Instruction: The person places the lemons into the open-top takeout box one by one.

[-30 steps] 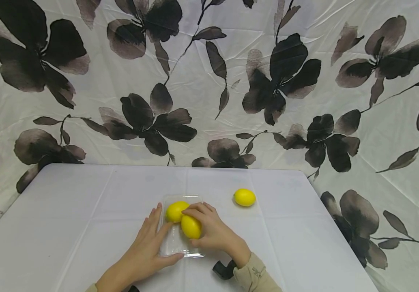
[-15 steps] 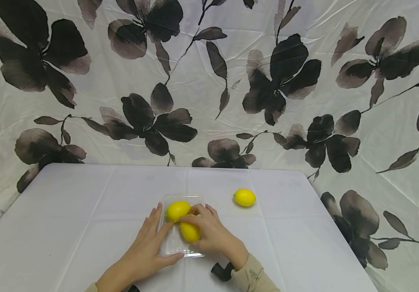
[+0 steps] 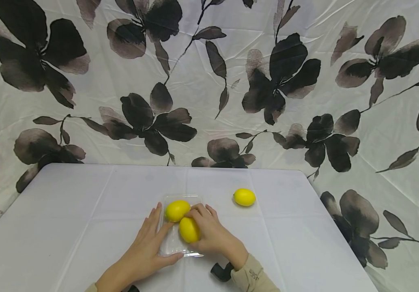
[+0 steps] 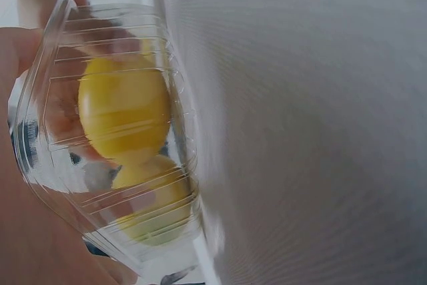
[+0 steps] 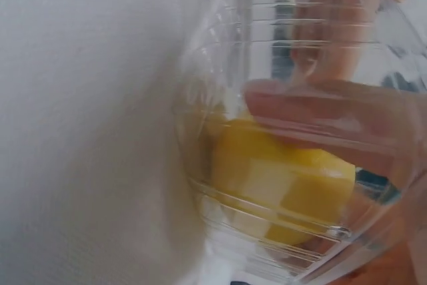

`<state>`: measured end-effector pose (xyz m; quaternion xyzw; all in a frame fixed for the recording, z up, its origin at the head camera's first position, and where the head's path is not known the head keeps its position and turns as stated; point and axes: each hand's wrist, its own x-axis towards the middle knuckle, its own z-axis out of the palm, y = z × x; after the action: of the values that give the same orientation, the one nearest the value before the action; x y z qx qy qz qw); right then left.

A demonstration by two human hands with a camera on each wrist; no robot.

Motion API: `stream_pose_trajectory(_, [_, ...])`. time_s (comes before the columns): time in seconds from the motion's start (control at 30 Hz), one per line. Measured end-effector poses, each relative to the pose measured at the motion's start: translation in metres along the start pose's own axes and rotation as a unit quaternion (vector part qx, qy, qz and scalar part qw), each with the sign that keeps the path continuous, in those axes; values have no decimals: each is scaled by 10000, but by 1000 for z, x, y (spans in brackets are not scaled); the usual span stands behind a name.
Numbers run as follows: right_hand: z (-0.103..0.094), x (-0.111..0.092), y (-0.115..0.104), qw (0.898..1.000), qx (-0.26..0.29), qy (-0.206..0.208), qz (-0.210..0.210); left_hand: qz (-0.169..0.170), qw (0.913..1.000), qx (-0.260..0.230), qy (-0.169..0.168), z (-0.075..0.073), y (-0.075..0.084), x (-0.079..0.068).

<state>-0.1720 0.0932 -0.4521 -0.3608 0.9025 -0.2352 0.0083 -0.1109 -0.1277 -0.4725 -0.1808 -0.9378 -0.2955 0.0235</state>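
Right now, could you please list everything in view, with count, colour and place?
Table: one, white, in the foreground.
Backdrop: one, white with dark flowers, behind the table.
Container: one, clear, on the table.
Far lemon: one, yellow, in the container.
Near lemon: one, yellow, in the container.
Loose lemon: one, yellow, on the table, back right.
Black pieces: two, black, by the wrists.
Sleeves: two, beige, bottom edge.
Left hand: one, bare, at the container's left.
Right hand: one, bare, gripping the near lemon.
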Motion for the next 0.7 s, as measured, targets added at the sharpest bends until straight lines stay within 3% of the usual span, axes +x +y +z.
stream_pose_trajectory(0.43, [2,1,-6,9942,-989,330,261,126,9998,30,138,1,-2,-1])
stream_pose_trajectory(0.7, [2,0,-5,9943,-936,434,253,87,9999,-3,106,0,-1,-1])
